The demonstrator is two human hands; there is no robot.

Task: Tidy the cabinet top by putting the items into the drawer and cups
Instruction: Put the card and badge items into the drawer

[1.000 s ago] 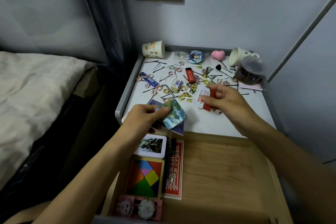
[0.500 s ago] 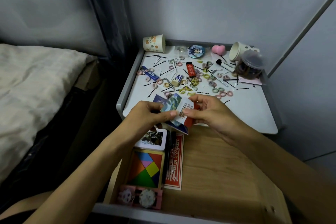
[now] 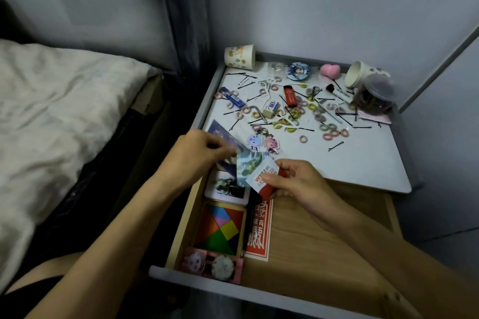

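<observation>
Everywhere hairpins (image 3: 336, 146) litter the cabinet top (image 3: 363, 163) beside a bed (image 3: 51, 111).

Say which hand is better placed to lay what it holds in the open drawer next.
Likely the right. The right hand pinches its red-and-white card over bare wood in the drawer; the left hand holds picture cards farther back, at the front edge of the cabinet top.

Glossy cards (image 3: 248, 167) fan above the open wooden drawer (image 3: 324, 254); hair ties (image 3: 331, 131) litter the cabinet top (image 3: 363, 158).
</observation>
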